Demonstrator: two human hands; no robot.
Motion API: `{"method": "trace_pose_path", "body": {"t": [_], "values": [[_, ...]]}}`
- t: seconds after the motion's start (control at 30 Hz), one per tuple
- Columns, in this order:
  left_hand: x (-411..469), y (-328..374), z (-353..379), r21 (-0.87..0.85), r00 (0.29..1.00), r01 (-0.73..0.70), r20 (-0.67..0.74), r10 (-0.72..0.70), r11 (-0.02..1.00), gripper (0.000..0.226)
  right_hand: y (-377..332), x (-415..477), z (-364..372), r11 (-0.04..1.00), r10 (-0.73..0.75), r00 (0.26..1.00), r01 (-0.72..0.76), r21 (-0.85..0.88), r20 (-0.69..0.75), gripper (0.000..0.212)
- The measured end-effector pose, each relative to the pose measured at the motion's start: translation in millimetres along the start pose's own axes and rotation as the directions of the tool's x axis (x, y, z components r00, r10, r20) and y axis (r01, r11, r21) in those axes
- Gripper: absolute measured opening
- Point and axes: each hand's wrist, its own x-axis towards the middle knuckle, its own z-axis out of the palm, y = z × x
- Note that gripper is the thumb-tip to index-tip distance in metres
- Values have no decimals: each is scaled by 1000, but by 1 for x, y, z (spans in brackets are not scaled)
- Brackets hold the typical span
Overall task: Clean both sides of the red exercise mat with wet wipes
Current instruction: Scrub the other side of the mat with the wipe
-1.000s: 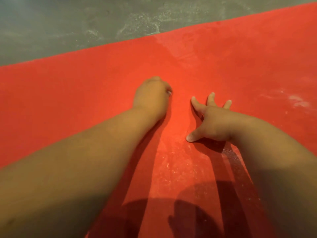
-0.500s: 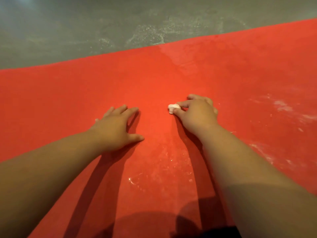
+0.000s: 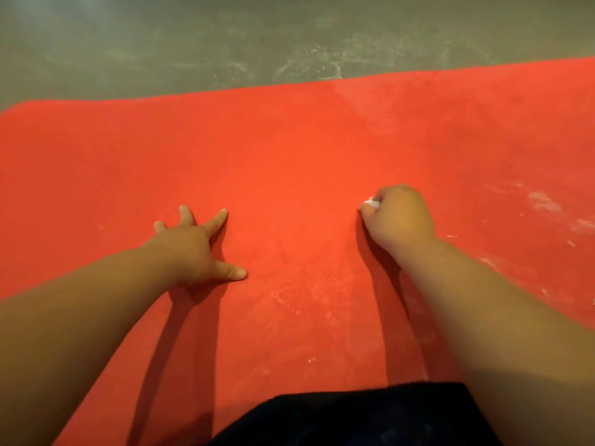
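The mat lies flat under me and fills most of what I see, a red sheet running from the left edge to the right. Its far edge crosses the view at a slight slant, and its far left corner is rounded. Beyond that edge is the floor, grey-green and dull like bare concrete, with pale chalky scuffs just past the mat. The red surface is matte and not evenly clean. White smears streak the right part, a faint whitish film with small flecks lies between my arms, and a paler hazy wedge runs in from the far edge. My left hand rests on the mat with fingers spread wide and straight and the thumb out to the side, holding nothing. My right hand, well apart from it, is down on the mat with its fingers curled round a small white wipe. Only a crumpled bit of it peeks out at the thumb side, touching the mat. Both forearms throw long dark shadows toward me. At the bottom edge a dark cloth covers the near part of the mat between my arms; I cannot tell what it is.
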Motion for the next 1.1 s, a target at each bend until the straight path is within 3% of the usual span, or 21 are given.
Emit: {"method": "trace_pose_path", "body": {"t": [0.1, 0.17, 0.27, 0.37, 0.47, 0.6, 0.67, 0.73, 0.8, 0.9, 1.0, 1.03, 1.1], "values": [[-2, -2, -1, -1, 1000, -16, 1, 16, 1000, 121, -17, -4, 4, 983, -181, 976, 182, 6, 117, 20], [-6, -2, -3, -3, 999, -28, 15, 28, 1000, 120, -10, -5, -6, 973, -215, 952, 227, -34, 220, 19], [-14, -5, -3, 23, 997, -57, 46, 56, 998, 118, 27, -4, -28, 964, -86, 984, 122, -237, 156, 26], [-21, -3, -2, 73, 996, -68, 56, 64, 995, 117, 41, -11, -39, 968, 57, 993, -29, -248, 108, 26], [-26, 2, 0, 81, 995, -72, 79, 66, 994, 122, 12, -29, -32, 956, -96, 965, 158, -248, 242, 27], [-30, -7, 6, 59, 989, -102, 114, 95, 993, 129, -18, -55, -22, 911, -299, 838, 393, -126, 457, 20], [-30, -10, 8, 40, 988, -115, 112, 110, 993, 129, 0, -43, -29, 946, -196, 892, 282, -162, 408, 24], [-29, -10, 9, 35, 989, -117, 97, 113, 993, 129, 30, -26, -42, 965, -1, 964, 71, -252, 265, 28], [-26, -8, 8, 47, 990, -116, 84, 111, 992, 130, 43, -20, -46, 947, 102, 978, -39, -319, 184, 28], [-24, -5, 6, 56, 990, -114, 87, 109, 992, 132, 7, -36, -35, 957, -59, 955, 137, -256, 292, 29], [-25, -4, 4, 61, 991, -114, 84, 109, 992, 132, -35, -62, -19, 923, -301, 827, 377, -73, 474, 23], [-25, -4, 4, 59, 991, -113, 84, 108, 992, 132, -40, -66, -15, 909, -339, 791, 415, -40, 510, 21], [-25, -4, 4, 57, 991, -113, 80, 108, 992, 132, -35, -57, -14, 941, -292, 814, 338, 0, 503, 22]]}}
